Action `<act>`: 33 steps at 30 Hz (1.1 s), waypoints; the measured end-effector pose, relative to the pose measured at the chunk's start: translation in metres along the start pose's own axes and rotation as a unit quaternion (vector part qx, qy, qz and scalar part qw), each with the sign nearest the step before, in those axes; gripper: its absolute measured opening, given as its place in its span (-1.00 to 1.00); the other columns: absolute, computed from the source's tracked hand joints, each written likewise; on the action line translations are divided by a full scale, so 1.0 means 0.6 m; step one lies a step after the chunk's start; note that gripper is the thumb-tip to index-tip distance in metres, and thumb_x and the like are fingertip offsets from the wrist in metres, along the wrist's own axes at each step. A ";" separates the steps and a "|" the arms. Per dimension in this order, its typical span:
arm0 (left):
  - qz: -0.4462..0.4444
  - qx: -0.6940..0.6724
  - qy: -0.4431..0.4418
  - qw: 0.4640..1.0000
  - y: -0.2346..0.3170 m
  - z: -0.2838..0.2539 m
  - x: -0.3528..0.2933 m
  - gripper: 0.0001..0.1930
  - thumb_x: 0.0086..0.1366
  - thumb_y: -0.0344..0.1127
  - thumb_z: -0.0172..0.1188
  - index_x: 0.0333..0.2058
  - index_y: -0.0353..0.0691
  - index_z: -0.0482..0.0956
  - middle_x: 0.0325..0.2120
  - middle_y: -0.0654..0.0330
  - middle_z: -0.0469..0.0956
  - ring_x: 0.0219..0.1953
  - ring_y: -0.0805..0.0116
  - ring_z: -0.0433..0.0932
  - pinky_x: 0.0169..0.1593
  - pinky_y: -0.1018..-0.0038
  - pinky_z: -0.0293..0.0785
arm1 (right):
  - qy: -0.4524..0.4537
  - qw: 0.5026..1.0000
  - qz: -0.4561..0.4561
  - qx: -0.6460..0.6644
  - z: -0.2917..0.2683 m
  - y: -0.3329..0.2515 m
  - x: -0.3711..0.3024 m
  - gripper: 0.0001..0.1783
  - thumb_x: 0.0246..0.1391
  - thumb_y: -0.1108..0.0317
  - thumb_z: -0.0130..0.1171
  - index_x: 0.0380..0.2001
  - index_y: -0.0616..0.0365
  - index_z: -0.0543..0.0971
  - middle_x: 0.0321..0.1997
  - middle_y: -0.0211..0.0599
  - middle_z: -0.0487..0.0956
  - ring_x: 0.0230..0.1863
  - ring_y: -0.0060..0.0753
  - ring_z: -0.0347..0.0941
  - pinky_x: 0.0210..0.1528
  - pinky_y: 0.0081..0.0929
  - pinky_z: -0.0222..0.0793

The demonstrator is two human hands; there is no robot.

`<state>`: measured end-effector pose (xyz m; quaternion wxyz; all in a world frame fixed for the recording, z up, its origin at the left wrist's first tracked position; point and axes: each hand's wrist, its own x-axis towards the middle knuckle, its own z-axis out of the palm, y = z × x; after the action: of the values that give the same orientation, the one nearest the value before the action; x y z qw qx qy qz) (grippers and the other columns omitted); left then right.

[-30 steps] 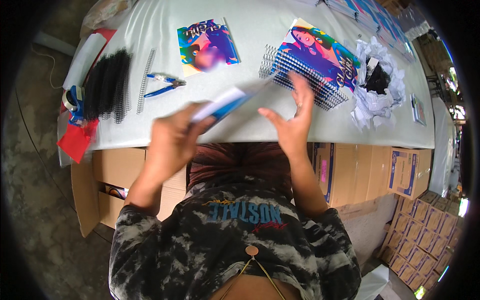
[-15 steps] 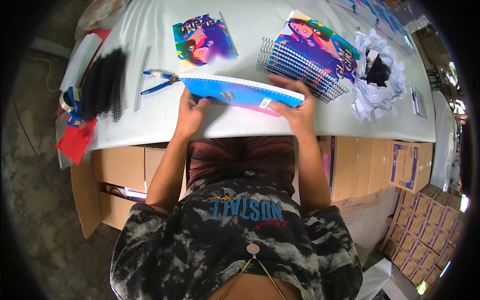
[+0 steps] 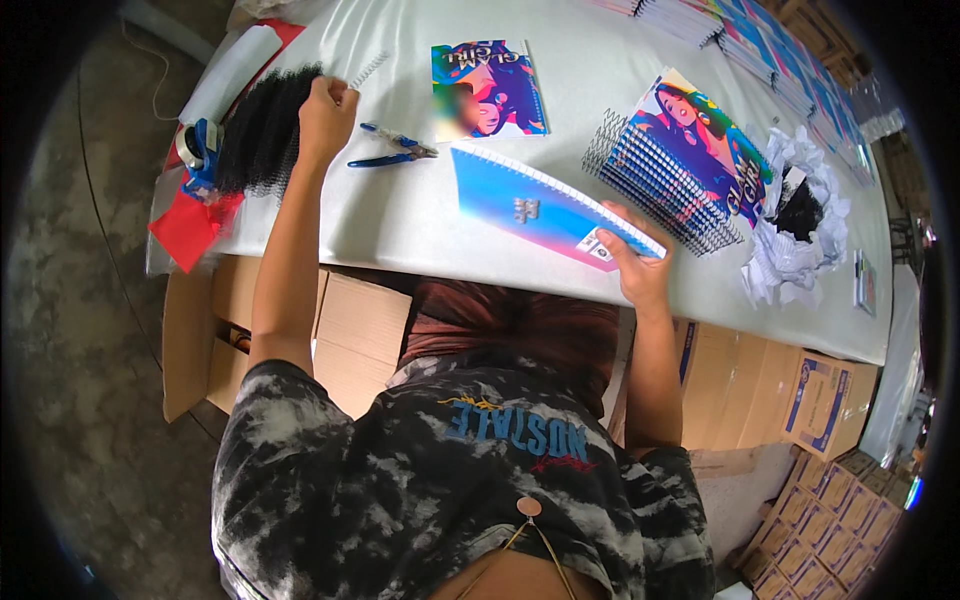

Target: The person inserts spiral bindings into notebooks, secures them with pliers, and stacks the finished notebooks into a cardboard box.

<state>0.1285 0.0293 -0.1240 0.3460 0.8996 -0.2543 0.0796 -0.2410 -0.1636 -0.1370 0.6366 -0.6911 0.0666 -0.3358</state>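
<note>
My right hand (image 3: 640, 262) grips a notebook (image 3: 535, 205) with a blue-to-pink cover by its right end, thumb on the cover. The notebook is tilted above the table's near edge, its white punched edge upward. At the left, my left hand (image 3: 328, 112) is closed in a pinch on one thin spiral binding coil (image 3: 370, 72), beside a heap of black coils (image 3: 265, 130). Pliers with blue handles (image 3: 392, 148) lie right of that hand. One colourful notebook (image 3: 488, 90) lies beyond the held one; a stack of spiral-bound notebooks (image 3: 680, 160) stands to the right.
A tape dispenser (image 3: 200, 155) and red sheet (image 3: 195, 228) sit at the table's left edge. Crumpled white paper (image 3: 800, 255) holding black coils is at the right. More notebooks (image 3: 745, 60) line the far right. Open cardboard boxes (image 3: 362, 335) stand under the near edge.
My left hand has let go of the notebook and moved left to the single coil. My right hand alone keeps the notebook. The view has shifted, so the table appears farther right.
</note>
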 end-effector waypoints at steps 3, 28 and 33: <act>0.107 -0.256 -0.137 0.951 0.091 -0.042 -0.064 -0.76 0.22 -0.45 -0.17 -0.21 -0.37 0.44 -0.39 0.12 0.53 -0.54 0.54 0.33 -0.45 0.59 0.31 | 0.036 0.999 0.011 0.007 -0.001 -0.007 -0.003 -0.66 -0.01 0.54 0.21 -0.10 0.35 0.51 -0.07 -0.16 0.55 -0.14 -0.56 0.44 -0.06 -0.58 0.36; -0.080 -0.392 -0.402 0.824 0.189 -0.062 -0.126 -0.55 0.34 0.06 -0.06 -0.47 -0.23 0.50 -0.75 0.41 0.21 -0.71 0.64 0.10 -0.64 0.67 -0.01 | 0.010 0.999 -0.043 -0.031 0.015 -0.013 -0.013 -0.72 -0.01 0.70 0.09 -0.17 0.35 0.55 -0.14 -0.02 0.58 -0.13 -0.36 0.53 -0.09 -0.54 0.42; -0.051 -0.324 -0.446 0.832 0.207 -0.097 -0.085 -0.57 0.34 0.04 -0.07 -0.48 -0.22 0.48 -0.78 0.43 0.17 -0.73 0.66 0.08 -0.65 0.68 -0.03 | 0.004 0.998 -0.052 -0.027 0.019 -0.015 -0.013 -0.73 0.00 0.68 0.10 -0.17 0.36 0.55 -0.15 -0.05 0.59 -0.15 -0.40 0.53 -0.08 -0.55 0.42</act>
<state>0.0229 0.0100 -0.0242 0.4704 0.6850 -0.3464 -0.4353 -0.2440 -0.1485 -0.1314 0.5989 -0.7094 0.0418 -0.3691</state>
